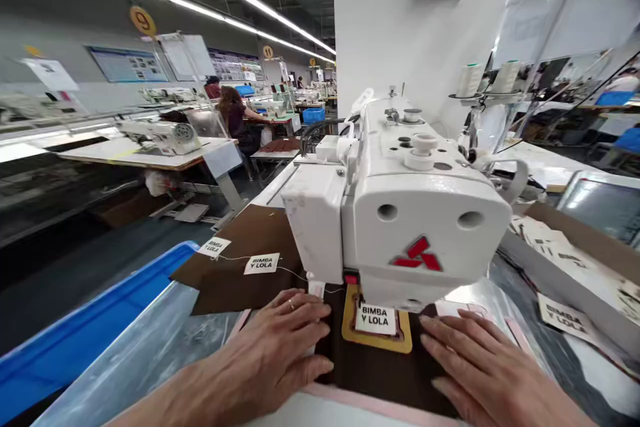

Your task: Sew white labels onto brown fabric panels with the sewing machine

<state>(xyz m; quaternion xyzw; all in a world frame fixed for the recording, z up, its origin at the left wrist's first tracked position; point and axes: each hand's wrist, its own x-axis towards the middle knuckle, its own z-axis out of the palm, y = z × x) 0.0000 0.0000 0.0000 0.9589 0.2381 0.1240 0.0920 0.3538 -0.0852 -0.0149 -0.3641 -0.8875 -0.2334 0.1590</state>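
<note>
The left hand and the right hand lie palm down with fingers extended and slightly spread, pinching nothing. The left one presses on brown cloth beside a yellow frame; the right one rests at the cloth's right side, fingertips near the frame. Inside the frame, under the head of a white sewing machine, sits a white label reading "BIMBA Y LOLA", toward the near edge of the table. Near the table's left edge, another brown piece carries two matching tags, joined by thread. A blue crate stands along that edge. Toward the right edge, a cardboard box holds many white labels.
</note>
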